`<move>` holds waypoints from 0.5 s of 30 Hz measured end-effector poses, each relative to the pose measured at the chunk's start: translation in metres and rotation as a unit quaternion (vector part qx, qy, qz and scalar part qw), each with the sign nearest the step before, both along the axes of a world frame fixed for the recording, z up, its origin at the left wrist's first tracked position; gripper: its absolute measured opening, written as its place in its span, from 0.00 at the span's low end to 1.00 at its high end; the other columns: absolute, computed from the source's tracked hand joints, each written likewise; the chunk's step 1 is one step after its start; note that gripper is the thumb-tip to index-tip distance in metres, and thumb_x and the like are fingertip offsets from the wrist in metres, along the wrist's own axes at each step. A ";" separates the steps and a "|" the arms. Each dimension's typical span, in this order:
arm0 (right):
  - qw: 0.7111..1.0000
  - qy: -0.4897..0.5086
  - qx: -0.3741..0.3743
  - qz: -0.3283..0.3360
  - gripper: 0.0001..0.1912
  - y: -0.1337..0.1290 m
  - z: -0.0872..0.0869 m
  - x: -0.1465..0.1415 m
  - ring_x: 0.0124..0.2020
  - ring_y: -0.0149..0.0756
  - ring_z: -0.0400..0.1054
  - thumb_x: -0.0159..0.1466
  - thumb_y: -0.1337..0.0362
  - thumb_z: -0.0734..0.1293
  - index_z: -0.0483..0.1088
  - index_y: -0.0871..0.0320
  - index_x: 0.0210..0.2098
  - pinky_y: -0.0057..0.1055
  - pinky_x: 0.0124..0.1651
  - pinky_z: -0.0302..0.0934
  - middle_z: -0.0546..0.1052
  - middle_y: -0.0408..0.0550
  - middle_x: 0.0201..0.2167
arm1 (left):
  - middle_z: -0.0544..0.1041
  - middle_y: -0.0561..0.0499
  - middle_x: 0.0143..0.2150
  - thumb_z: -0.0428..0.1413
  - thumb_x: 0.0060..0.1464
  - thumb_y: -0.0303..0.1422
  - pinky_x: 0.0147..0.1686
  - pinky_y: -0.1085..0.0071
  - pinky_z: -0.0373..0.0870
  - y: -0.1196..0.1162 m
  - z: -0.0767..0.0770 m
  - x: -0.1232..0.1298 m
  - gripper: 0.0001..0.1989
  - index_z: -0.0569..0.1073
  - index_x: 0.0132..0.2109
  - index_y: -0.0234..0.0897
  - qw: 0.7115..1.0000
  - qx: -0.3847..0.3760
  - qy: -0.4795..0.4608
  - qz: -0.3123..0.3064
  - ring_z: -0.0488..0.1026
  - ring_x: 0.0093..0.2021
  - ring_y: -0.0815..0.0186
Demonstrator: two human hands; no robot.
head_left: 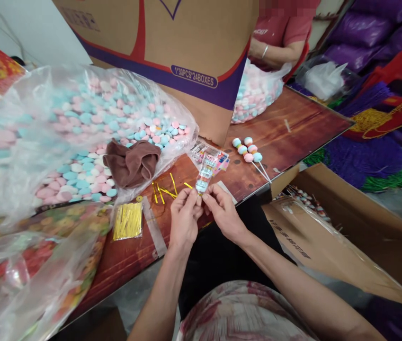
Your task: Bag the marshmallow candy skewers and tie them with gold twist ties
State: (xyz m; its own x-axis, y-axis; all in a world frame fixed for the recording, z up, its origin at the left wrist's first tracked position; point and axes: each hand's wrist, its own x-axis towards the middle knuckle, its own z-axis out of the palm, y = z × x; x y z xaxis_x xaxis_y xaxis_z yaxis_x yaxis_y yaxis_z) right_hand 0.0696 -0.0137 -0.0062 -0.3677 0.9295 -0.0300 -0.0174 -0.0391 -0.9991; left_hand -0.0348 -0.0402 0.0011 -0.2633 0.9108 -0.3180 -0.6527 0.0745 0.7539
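Between my two hands a wrapped candy skewer (205, 175) stands upright in a clear printed wrapper. My left hand (185, 215) pinches the gathered lower end of the wrapper. Fingers closed, my right hand (224, 210) meets it at the same spot from the right. A bit of gold shows between the fingertips, too small to make out fully. Loose gold twist ties (165, 192) lie on the table just left of my hands. Behind the skewer is a stack of printed wrappers (222, 158). Two unwrapped candy skewers (248, 150) on white sticks rest to the right.
A big clear bag of pastel candies (90, 118) covers the left, with a brown cloth (133, 163) on it. A pack of gold ties (128, 221) lies nearer. A tall carton (172, 52) stands behind; an open box (346, 237) is right. A co-worker (279, 38) sits opposite.
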 end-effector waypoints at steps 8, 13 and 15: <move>0.988 -0.011 0.065 0.142 0.10 0.016 0.019 0.022 0.30 0.31 0.56 0.67 0.56 0.59 0.57 0.55 0.34 0.28 0.32 0.56 0.62 0.42 0.31 | 0.54 0.62 0.19 0.63 0.50 0.28 0.15 0.84 0.44 -0.008 0.021 -0.013 0.11 0.66 0.31 0.33 0.973 -0.069 -0.146 -0.167 0.43 0.17 0.81; 0.960 -0.157 0.223 0.063 0.06 0.014 0.013 0.017 0.31 0.32 0.55 0.68 0.66 0.55 0.54 0.54 0.33 0.30 0.36 0.53 0.60 0.42 0.30 | 0.64 0.59 0.20 0.63 0.52 0.36 0.17 0.83 0.46 -0.008 0.007 0.004 0.13 0.67 0.37 0.36 0.996 -0.030 0.072 -0.031 0.50 0.18 0.78; 0.956 -0.190 0.217 0.049 0.06 0.011 0.013 0.016 0.30 0.32 0.56 0.67 0.66 0.54 0.53 0.54 0.32 0.30 0.34 0.52 0.60 0.41 0.29 | 0.64 0.59 0.21 0.62 0.53 0.39 0.19 0.82 0.50 -0.009 0.001 0.010 0.12 0.69 0.36 0.36 0.991 0.000 0.134 -0.004 0.54 0.19 0.77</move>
